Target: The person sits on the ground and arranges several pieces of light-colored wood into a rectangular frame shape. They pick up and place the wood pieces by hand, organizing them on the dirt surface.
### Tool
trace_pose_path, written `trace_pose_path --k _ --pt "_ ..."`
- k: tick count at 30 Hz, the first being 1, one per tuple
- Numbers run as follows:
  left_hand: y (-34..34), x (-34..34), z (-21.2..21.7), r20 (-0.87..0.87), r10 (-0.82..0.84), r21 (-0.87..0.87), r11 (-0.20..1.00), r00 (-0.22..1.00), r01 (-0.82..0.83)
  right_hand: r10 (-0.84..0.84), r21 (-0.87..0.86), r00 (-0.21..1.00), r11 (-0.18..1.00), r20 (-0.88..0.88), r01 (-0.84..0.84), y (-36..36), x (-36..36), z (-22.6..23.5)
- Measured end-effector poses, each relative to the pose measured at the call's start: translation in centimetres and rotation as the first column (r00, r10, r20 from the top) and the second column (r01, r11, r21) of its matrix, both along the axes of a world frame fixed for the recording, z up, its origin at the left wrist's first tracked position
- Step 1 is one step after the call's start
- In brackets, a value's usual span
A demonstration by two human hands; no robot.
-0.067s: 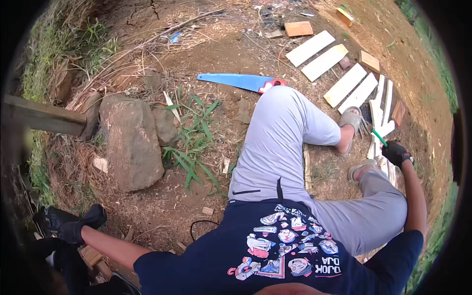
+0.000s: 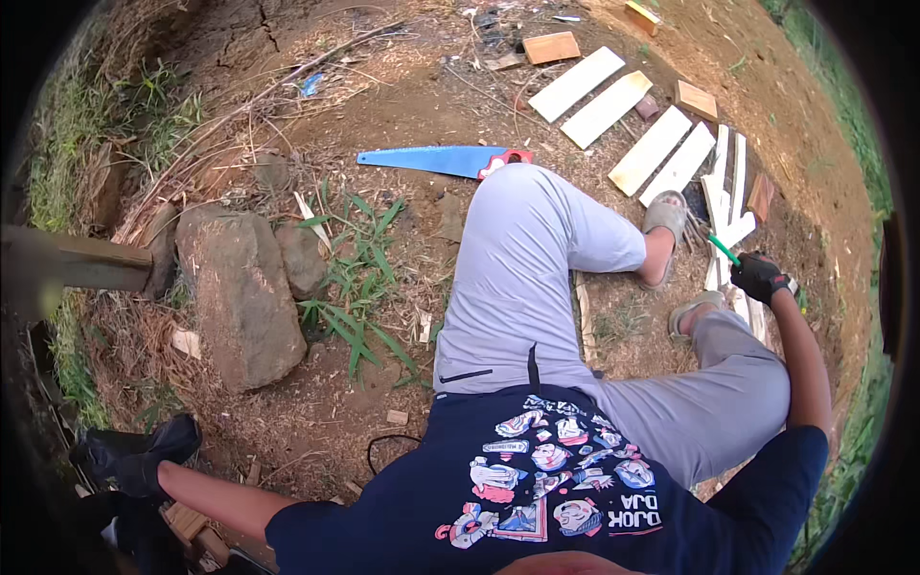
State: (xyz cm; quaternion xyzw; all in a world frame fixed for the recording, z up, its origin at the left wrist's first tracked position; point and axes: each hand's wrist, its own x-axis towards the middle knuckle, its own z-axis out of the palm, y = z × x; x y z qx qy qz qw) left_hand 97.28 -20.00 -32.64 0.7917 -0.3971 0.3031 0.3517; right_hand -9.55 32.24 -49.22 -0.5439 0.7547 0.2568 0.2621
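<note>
One right hand point(image 2: 757, 278), black-gloved, closed on a thin green rod point(image 2: 724, 250) beside narrow pale strips point(image 2: 738, 177) of wood; one left hand point(image 2: 140, 471), dark-covered, at the opposite side, its grip too dark for me to make out. One handsaw point(image 2: 422, 160), blue blade, red-and-white handle, flat on the soil by a knee in grey trousers point(image 2: 513, 278). Four pale boards point(image 2: 606, 108) in a slanting row, several brown blocks point(image 2: 551, 47) near them, and one large stone point(image 2: 240, 307) beside a leafy green plant point(image 2: 347, 335).
</note>
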Motion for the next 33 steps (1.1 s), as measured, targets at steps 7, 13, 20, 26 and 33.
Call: trace_pose_path --k 7,13,20,26,33 --pt "-8.8 -17.7 12.8 0.461 -0.608 0.013 0.733 0.646 0.680 -0.536 -0.028 0.827 0.836 0.171 0.548 -7.0 9.9 3.9" --pt "-18.1 -42.8 11.3 0.013 -0.997 -0.122 -0.077 -0.076 0.990 0.225 0.179 0.949 0.947 0.220 -0.266 -4.6 8.0 -1.8" --pt "-6.3 -74.1 -2.0 -0.295 -0.761 -0.048 -0.592 -0.578 0.805 -0.586 0.243 0.810 0.781 -0.036 0.575 -0.2 15.0 -25.5" --pt "1.1 -81.0 -13.7 -0.612 -0.522 0.020 -0.761 -0.594 0.648 -0.193 0.304 0.767 0.953 0.612 -0.002 -4.0 17.2 -24.1" --pt "0.6 -79.2 -20.2 -0.704 -0.503 0.207 -0.821 -0.501 0.533 -0.683 -0.059 0.644 0.669 0.344 0.741 -20.4 13.3 0.3"
